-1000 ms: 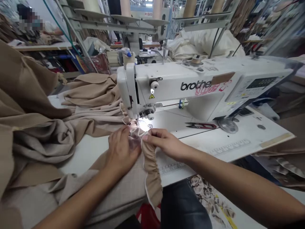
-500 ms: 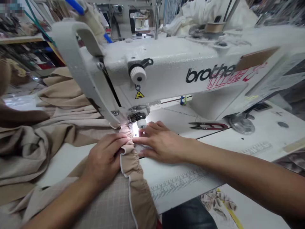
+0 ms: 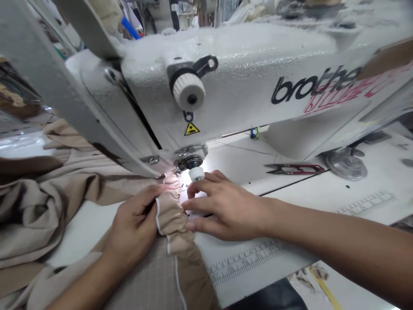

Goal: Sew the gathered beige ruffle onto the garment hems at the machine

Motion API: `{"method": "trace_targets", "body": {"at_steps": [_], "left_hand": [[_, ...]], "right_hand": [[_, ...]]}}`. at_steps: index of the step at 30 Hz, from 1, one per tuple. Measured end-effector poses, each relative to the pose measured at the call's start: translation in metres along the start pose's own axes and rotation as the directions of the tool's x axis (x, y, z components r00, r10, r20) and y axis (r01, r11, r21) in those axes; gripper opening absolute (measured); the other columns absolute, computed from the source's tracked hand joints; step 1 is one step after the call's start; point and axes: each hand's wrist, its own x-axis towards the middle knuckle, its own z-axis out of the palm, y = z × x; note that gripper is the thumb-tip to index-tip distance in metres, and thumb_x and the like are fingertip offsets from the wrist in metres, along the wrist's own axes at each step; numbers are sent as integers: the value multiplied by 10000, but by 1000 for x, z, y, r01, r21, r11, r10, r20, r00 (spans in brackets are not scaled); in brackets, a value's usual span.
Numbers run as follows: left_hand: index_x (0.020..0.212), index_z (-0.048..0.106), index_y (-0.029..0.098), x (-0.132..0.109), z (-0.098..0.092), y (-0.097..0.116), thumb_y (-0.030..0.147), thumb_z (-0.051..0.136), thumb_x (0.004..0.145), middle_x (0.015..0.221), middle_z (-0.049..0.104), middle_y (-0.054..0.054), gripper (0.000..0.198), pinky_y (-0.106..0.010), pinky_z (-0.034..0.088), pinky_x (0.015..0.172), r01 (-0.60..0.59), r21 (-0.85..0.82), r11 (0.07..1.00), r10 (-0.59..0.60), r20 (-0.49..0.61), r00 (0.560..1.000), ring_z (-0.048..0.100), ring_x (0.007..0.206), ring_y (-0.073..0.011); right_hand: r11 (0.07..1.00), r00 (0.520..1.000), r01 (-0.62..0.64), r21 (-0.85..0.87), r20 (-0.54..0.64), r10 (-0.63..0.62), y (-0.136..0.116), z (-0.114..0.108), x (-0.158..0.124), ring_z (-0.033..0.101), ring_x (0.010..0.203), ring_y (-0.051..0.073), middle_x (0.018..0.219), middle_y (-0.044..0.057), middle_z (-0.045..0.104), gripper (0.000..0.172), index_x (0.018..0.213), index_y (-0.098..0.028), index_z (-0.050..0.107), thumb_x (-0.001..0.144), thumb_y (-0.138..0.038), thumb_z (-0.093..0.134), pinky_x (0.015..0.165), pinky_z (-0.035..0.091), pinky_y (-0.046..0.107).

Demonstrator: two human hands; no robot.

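Under the presser foot (image 3: 190,162) of a white Brother sewing machine (image 3: 226,73) runs a gathered beige fabric strip (image 3: 172,219) with a thin white edging. My left hand (image 3: 134,228) is shut on the strip's edge, just in front of the foot. My right hand (image 3: 226,211) lies on the table bed to the right, its fingers pressing the gathers and its fingertips close to a small white machine knob (image 3: 196,174). The needle is hidden by the glare of the machine's lamp and the fabric.
Red-handled thread snips (image 3: 295,169) lie on the white machine table (image 3: 245,165), beyond a printed ruler scale (image 3: 248,260). Folds of beige cloth (image 3: 41,202) pile up at the left, and what seems to be another person's forearm (image 3: 29,164) lies across them.
The view has dropped closer to the machine head. My left hand has shifted to the strip's edge, and my right hand's fingers have curled nearer the presser foot.
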Motion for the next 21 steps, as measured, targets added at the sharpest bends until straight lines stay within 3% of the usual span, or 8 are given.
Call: {"method": "trace_targets", "body": {"at_steps": [3,6,11,14,17,21], "left_hand": [[969,780,219,-1,2,-5,329,623,916,1076,770,-40,199,-343,594,951,-71,57,996,75,-77,994,731,1008,-203],[951,770,222,-4,6,-12,294,620,925,1012,733,-24,168,-283,599,838,-123,101,987,134,-114,984,720,930,-177],[1112,749,217,-10,6,-19,309,585,971,1070,809,-26,235,-290,615,865,-112,143,983,124,-76,989,770,956,-189],[1147,732,245,-10,3,-20,293,583,981,1096,809,-13,227,-295,623,885,-163,187,969,170,-22,985,773,994,-192],[1123,724,217,-6,1,-19,292,581,984,1091,771,-67,213,-319,636,841,-335,343,877,340,49,939,761,979,-219],[1058,722,157,2,0,-16,218,499,1002,1144,697,-162,238,-364,631,730,-535,539,650,560,137,817,727,938,-269]], "right_hand": [[993,993,94,77,60,-99,-4,-2,-2,587,1012,221,1195,78,649,321,1252,-218,722,1032,-427,616,978,403,402],[990,984,128,51,121,-134,-4,0,-2,568,1018,235,1182,81,623,363,1257,-232,715,1012,-487,631,967,405,410],[989,995,-55,-135,80,67,4,5,1,530,1098,304,1170,121,626,500,1348,-219,663,1027,-582,539,1007,373,477],[976,989,-126,-176,51,136,6,5,1,512,1132,313,1175,124,630,482,1392,-235,629,1044,-552,526,1000,360,473],[973,988,-130,-189,58,144,5,5,3,504,1142,311,1197,119,629,442,1344,-238,650,1047,-542,528,995,349,465],[963,990,-130,-237,17,138,2,7,4,503,1143,311,1206,115,634,423,1312,-231,661,1060,-531,503,1001,334,459]]}}
